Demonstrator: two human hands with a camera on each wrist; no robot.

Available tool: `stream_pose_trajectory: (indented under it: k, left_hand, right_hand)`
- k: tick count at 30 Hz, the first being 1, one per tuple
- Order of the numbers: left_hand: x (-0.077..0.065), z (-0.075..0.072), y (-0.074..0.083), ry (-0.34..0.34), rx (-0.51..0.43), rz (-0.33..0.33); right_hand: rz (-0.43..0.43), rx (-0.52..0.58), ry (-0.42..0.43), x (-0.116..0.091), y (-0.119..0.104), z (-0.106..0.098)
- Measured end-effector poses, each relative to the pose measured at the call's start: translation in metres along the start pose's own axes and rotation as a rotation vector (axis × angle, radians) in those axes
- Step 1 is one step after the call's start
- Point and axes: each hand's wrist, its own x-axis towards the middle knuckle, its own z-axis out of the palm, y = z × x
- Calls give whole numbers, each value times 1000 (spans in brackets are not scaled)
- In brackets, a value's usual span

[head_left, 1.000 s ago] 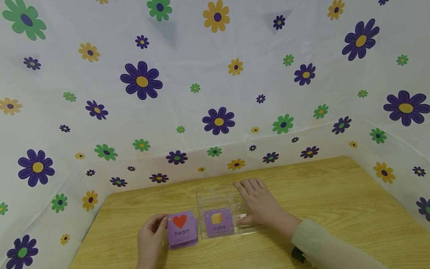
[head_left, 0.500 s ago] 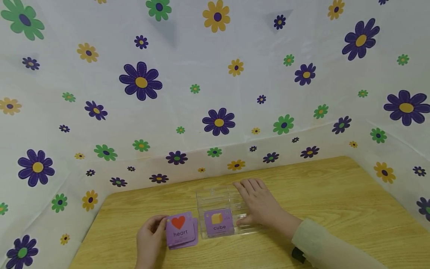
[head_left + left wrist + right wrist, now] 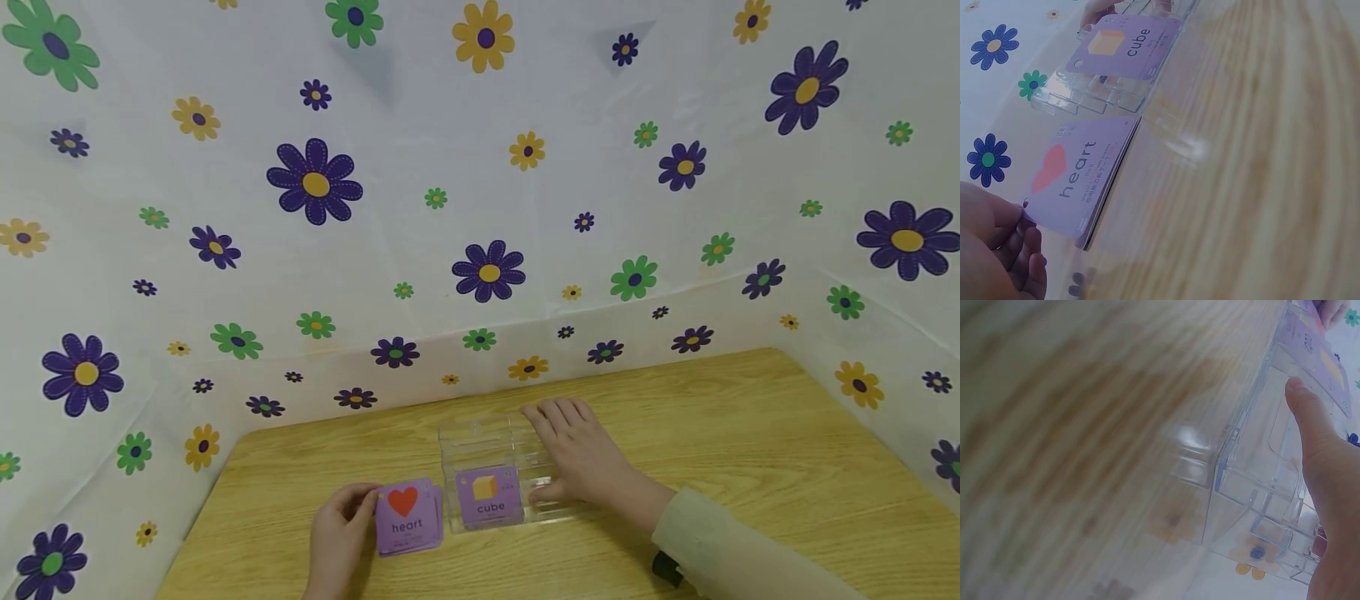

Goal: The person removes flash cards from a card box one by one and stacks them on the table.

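Note:
My left hand (image 3: 336, 533) pinches the left edge of a purple flashcard (image 3: 408, 521), which shows a red heart and the word "heart". Thumb and fingers meet at the card's corner in the left wrist view. Behind this card, the edges of another purple card peek out at the right and bottom. Just right of it stands a clear plastic stepped rack (image 3: 476, 450). A purple "cube" card (image 3: 489, 497) with a yellow cube leans on its front step. My right hand (image 3: 585, 454) grips the rack's right part, thumb at the front (image 3: 1310, 412) and fingers over the back.
The wood-grain table (image 3: 712, 433) carries everything. A white cloth (image 3: 420, 108) printed with purple, green and yellow flowers closes off the back and both sides. A dark band (image 3: 665, 568) shows under the right sleeve (image 3: 738, 537).
The heart card slid slightly left off the card behind it, then came back right and a little lower, now nearly covering that card. My right hand and the rack have stayed put.

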Motion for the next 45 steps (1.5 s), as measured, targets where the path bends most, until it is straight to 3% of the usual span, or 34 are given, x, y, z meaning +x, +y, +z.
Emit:
stream_pose_trajectory:
  k: [17,24,45]
  left_hand:
    - [7,2,-8,-9,78,57]
    - [12,1,-10,-27,113,44]
    - [17,4,-12,-77,88,35]
  right_hand:
    - [0,5,-27,0,0,0]
    - [-2,-13,-15,0,1,-1]
    - [-1,-9,-13,0,2,2]
